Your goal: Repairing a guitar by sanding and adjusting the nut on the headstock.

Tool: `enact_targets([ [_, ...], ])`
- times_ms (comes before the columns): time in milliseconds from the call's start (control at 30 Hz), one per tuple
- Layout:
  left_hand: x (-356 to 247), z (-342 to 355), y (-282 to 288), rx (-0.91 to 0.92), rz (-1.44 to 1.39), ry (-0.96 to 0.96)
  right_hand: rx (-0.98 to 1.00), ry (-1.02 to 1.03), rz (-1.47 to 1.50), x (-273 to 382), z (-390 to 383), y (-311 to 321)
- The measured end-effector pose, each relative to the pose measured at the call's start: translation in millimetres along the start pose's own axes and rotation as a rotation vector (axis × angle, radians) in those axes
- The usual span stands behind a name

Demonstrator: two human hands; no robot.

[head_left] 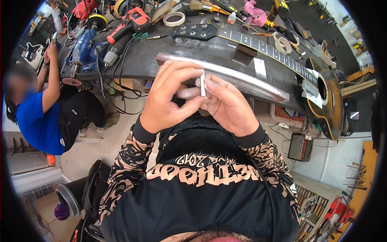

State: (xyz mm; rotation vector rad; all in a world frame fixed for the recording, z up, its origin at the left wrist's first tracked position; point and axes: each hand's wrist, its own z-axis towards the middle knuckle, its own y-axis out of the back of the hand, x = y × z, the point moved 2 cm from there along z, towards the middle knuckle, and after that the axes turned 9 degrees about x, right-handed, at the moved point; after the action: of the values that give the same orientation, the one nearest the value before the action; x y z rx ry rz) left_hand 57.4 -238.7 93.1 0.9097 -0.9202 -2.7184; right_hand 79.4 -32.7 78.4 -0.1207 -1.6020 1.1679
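Between my two hands is a small, thin white strip (203, 84), held nearly upright and shaped like a guitar saddle. My left hand (171, 90) pinches it from the left, thumb at its lower end and fingers at its upper end. Fingers of my right hand (231, 103), dusted with white powder, close on it from the right. Just beyond my hands lies a long wooden bar (268, 88) with a pale, powdery strip along its top. Behind the bar, an acoustic guitar (331, 105) rests on the dark bench, its headstock (197, 33) toward the left.
A red and black power tool (135, 22), a blue power tool (82, 50) and cables crowd the bench's left side. Tape rolls (174, 19) and brushes lie at the back. A wooden block (244, 54) sits under the neck. Another person (38, 117) works at left.
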Motion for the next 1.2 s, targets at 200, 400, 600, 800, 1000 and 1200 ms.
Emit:
enact_targets([
  [200,-4,-5,-12,0.044,-0.631,0.280,-0.036,0.034,0.118,-9,-11,12],
  [400,-1,4,-18,0.044,-0.694,0.322,-0.092,0.052,0.072,-6,-4,11],
  [600,8,6,-17,-0.015,-0.940,0.543,-0.134,-0.015,0.109,-2,3,6],
  [800,6,14,-22,-0.024,-0.922,0.513,-0.087,0.022,0.095,2,6,20],
  [1000,22,29,-25,0.153,-0.835,0.455,-0.146,0.092,-0.074,11,3,30],
  [1200,46,47,-44,0.176,-0.684,0.099,-0.139,0.175,-0.309,23,-8,46],
])
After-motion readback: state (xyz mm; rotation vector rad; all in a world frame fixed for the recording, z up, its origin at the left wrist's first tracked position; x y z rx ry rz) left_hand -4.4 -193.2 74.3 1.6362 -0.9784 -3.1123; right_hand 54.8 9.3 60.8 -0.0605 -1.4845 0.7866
